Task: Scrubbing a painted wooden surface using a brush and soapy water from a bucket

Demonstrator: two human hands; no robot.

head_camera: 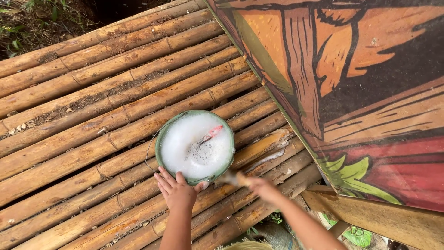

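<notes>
A green bucket (160, 144) full of white foamy water stands on a floor of bamboo poles (92, 115). A small red and white thing (212, 132) pokes out of the foam. My left hand (176, 190) rests with fingers spread against the bucket's near rim. My right hand (260, 186), blurred by motion, grips a brush (231, 178) just right of the bucket, close to the rim.
A large painted board (351, 83) in orange, brown, red and green leans along the right side. A wire handle (149, 153) hangs off the bucket's left. Grass and soil show at the top left (27, 18). Green leaves lie below the floor's edge (356, 235).
</notes>
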